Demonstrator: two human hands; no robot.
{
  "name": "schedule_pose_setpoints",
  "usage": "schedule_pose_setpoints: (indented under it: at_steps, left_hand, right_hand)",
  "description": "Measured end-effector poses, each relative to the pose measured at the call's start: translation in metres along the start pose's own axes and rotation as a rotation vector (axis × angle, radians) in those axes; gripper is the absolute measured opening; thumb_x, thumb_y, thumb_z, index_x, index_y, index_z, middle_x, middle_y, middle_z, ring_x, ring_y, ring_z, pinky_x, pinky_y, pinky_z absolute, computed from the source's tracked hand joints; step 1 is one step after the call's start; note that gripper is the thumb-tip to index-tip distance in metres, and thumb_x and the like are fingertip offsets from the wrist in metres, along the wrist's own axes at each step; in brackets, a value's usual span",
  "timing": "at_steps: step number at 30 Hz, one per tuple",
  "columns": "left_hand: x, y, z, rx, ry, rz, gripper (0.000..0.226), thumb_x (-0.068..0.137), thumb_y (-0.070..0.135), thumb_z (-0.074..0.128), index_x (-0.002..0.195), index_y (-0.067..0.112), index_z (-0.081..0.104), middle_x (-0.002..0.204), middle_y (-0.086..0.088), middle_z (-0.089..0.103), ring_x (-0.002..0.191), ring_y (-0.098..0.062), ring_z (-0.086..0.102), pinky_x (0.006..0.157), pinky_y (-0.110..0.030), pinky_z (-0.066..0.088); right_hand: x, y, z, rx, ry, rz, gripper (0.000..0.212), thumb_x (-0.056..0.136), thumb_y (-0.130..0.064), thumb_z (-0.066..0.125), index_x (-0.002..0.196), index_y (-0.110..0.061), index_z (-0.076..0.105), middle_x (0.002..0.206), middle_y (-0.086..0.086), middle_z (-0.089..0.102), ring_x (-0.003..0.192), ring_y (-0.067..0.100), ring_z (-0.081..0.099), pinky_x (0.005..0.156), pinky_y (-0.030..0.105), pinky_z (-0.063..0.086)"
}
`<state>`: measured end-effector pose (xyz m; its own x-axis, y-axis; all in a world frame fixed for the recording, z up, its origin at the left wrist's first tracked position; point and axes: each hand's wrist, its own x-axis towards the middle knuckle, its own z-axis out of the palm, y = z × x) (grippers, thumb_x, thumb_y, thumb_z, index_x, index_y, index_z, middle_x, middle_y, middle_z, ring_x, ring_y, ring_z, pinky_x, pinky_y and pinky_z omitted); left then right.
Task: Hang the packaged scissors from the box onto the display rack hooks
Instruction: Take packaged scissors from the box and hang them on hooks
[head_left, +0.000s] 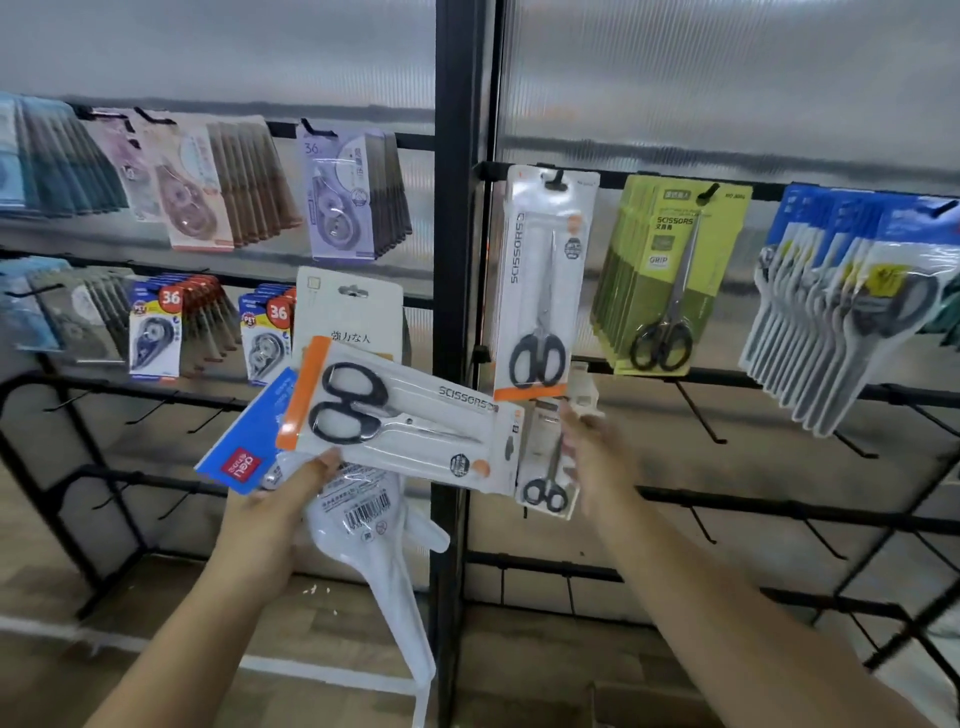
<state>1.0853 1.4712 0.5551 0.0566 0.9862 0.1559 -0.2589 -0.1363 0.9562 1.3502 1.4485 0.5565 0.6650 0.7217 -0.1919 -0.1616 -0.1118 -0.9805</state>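
Observation:
My left hand (275, 512) grips a fanned bundle of scissor packs: a white-and-orange pack with black-handled scissors (395, 415) on top, a blue pack (249, 436), a white card (348, 317) behind, and a clear pouch with a barcode (374, 525) hanging below. My right hand (597, 457) is blurred beside a small pack of scissors (548, 467) on the rack; whether it holds that pack I cannot tell. Above it a white-and-orange scissor pack (540, 291) hangs from a hook (553, 179).
Green scissor packs (670, 275) and blue-white scissor packs (841, 291) hang to the right. Correction-tape packs (343, 197) fill the left rack. Bare black hooks (696, 410) stick out on lower rails. A black upright post (457, 208) divides the two racks.

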Motion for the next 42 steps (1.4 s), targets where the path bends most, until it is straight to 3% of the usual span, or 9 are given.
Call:
schedule_pose_setpoints:
  at_steps: [5,12,16,21,24,31,33,37,42]
  left_hand:
    - [-0.004,-0.009,-0.006,-0.056,0.054,-0.098,0.033,0.085,0.009,0.063,0.118,0.011,0.06,0.109,-0.008,0.069,0.101,-0.028,0.065,0.08,-0.042,0.052]
    - [-0.011,-0.014,-0.001,-0.02,0.028,-0.162,0.029,0.087,0.015,0.061,0.115,0.008,0.061,0.102,-0.009,0.07,0.092,-0.025,0.066,0.069,-0.036,0.05]
    - [-0.008,-0.017,-0.002,-0.019,-0.005,-0.188,0.032,0.087,0.016,0.062,0.115,0.002,0.06,0.106,-0.015,0.069,0.093,-0.029,0.067,0.069,-0.038,0.052]
    - [0.004,-0.019,0.003,-0.068,-0.05,-0.164,0.036,0.073,0.022,0.075,0.105,0.009,0.066,0.096,-0.008,0.074,0.091,-0.028,0.069,0.069,-0.038,0.054]
    - [0.01,-0.015,0.011,-0.102,-0.02,-0.133,0.008,0.088,0.013,0.062,0.095,0.015,0.065,0.078,0.003,0.074,0.069,-0.013,0.071,0.054,-0.027,0.057]
    - [0.016,0.0,0.036,-0.076,-0.019,-0.064,0.006,0.09,0.011,0.058,0.092,0.015,0.063,0.072,0.004,0.073,0.062,-0.011,0.07,0.045,-0.025,0.054]
    - [0.018,0.003,0.041,-0.073,-0.044,-0.058,0.007,0.09,0.011,0.058,0.092,0.017,0.063,0.075,0.002,0.073,0.065,-0.014,0.071,0.047,-0.029,0.056]
    - [0.019,0.005,0.048,-0.081,-0.041,-0.047,0.008,0.088,0.011,0.06,0.094,0.017,0.063,0.08,0.0,0.073,0.07,-0.015,0.071,0.055,-0.029,0.059]
    - [0.02,0.007,0.05,-0.107,-0.029,-0.072,0.014,0.086,0.013,0.062,0.1,0.016,0.062,0.085,-0.001,0.073,0.073,-0.017,0.071,0.057,-0.03,0.058]
  right_hand:
    - [-0.037,0.032,0.002,0.434,-0.359,0.509,0.027,0.086,-0.03,0.063,0.097,-0.005,0.06,0.096,0.011,0.063,0.088,0.022,0.057,0.079,0.035,0.044]
    - [-0.059,0.022,0.027,0.742,-0.388,0.522,0.008,0.085,0.004,0.059,0.086,-0.003,0.061,0.069,0.013,0.07,0.081,0.022,0.06,0.07,0.031,0.05]
    - [-0.06,0.013,0.025,0.659,-0.419,0.394,0.015,0.088,0.003,0.056,0.095,-0.009,0.062,0.08,0.01,0.073,0.087,0.026,0.065,0.091,0.046,0.046]
    - [-0.042,-0.033,0.008,0.678,-0.402,0.14,0.021,0.089,-0.003,0.056,0.107,-0.012,0.059,0.095,0.01,0.073,0.087,0.024,0.07,0.071,0.037,0.058]
    - [-0.026,-0.078,-0.002,0.63,-0.324,-0.049,0.028,0.087,-0.001,0.058,0.113,-0.011,0.057,0.101,0.008,0.07,0.091,0.022,0.068,0.072,0.036,0.059]
    - [-0.002,-0.172,0.006,0.192,-0.119,-0.506,0.026,0.083,0.0,0.067,0.102,-0.017,0.061,0.097,0.0,0.067,0.093,0.02,0.065,0.084,0.04,0.055]
    - [0.003,-0.189,0.01,0.055,-0.115,-0.61,0.037,0.082,0.0,0.068,0.117,-0.01,0.059,0.1,-0.004,0.062,0.088,0.011,0.06,0.082,0.029,0.052]
    - [0.01,-0.199,0.013,-0.194,-0.114,-0.749,0.073,0.085,-0.001,0.065,0.146,-0.025,0.032,0.146,-0.001,0.038,0.133,0.016,0.036,0.108,0.026,0.035]
    - [0.012,-0.192,0.016,-0.342,-0.092,-0.844,0.057,0.088,-0.005,0.062,0.139,-0.021,0.044,0.148,0.002,0.039,0.137,0.021,0.035,0.11,0.028,0.033]
